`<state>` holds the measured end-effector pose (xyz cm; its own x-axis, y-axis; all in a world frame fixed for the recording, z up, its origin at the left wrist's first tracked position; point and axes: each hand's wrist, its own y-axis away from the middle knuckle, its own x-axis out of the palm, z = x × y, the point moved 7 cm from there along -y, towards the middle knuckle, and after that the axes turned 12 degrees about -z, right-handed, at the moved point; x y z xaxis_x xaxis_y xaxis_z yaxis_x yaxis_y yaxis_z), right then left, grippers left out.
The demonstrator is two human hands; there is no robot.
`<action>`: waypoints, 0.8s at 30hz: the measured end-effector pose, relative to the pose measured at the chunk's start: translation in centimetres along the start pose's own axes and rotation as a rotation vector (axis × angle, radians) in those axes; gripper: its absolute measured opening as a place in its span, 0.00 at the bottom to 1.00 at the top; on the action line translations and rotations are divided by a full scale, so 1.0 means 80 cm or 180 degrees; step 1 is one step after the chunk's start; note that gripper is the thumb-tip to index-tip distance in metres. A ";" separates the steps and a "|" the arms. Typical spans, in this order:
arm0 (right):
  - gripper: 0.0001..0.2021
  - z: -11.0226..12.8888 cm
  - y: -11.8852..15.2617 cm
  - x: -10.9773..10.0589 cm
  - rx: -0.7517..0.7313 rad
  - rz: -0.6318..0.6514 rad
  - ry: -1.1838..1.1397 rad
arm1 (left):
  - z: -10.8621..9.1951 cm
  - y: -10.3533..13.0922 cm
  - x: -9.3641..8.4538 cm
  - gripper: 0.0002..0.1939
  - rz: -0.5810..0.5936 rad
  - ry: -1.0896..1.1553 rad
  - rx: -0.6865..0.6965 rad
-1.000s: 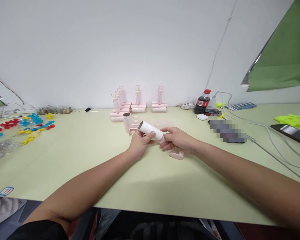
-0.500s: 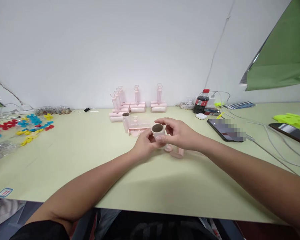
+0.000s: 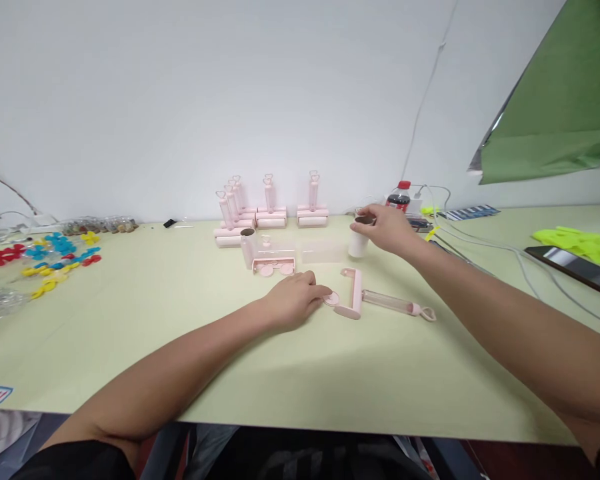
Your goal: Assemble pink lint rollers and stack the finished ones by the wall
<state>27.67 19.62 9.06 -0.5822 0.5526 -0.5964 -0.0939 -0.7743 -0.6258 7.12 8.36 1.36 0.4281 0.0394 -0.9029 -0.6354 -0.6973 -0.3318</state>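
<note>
My right hand grips the top of a white lint roller refill roll, which is upright at the right of the pink parts. The fingers of my left hand are closed at the edge of a pink round end cap on the table. Just right of the cap lies a pink lint roller frame with a clear handle ending in a heart-shaped loop. Behind is a translucent cover. Another roll stands beside a second pink frame with two round caps.
Several assembled pink lint rollers stand along the wall. A cola bottle, cables and a dark phone are on the right. Colourful plastic pieces and clear bags lie on the left of the table.
My hands have parted. The right hand has carried the roll to the right and back; the left has let go of it and moved down to the round end cap.
</note>
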 end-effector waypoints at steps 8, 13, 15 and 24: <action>0.18 -0.024 0.000 0.038 0.0115 0.0202 0.0264 | 0.005 -0.032 0.024 0.18 0.0332 -0.0062 0.0027; 0.27 -0.018 0.021 0.009 0.0144 0.0319 0.0302 | 0.009 -0.047 0.031 0.18 0.0292 -0.0044 0.0041; 0.23 -0.014 0.040 -0.011 0.0138 0.0287 0.0317 | 0.010 -0.051 0.033 0.18 0.0277 -0.0069 0.0052; 0.13 -0.014 0.162 0.005 -0.0090 0.2798 0.0212 | 0.018 -0.058 0.035 0.17 0.0105 0.0036 -0.0002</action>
<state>27.14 10.15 0.16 -0.3859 -0.2222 -0.8954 0.3865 -0.9202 0.0618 10.34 12.76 0.02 0.4143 0.0082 -0.9101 -0.6489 -0.6985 -0.3017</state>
